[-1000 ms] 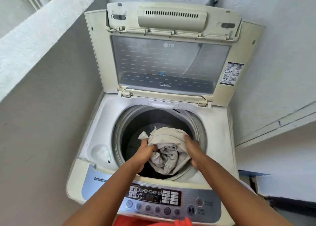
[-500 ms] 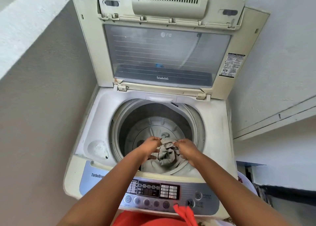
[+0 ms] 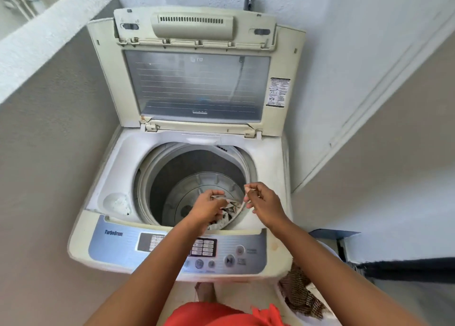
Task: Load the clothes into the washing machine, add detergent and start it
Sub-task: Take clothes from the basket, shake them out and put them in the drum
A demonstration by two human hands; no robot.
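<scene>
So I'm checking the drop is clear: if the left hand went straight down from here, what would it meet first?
Probably the beige garment the left hand grips, then the drum floor; depth is unclear.

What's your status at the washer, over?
Left hand and right hand both gripping the beige garment over the drum. Lid up. Nothing blocking.

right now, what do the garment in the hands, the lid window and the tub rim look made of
Garment: soft woven cloth, beige, matte; it creases and hangs limp from both hands.
Lid window: clear glass or hard plastic, glossy; printed lines and reflections show; which one is unclear.
Tub rim: moulded plastic, pale grey, smooth with a dull sheen.
</scene>
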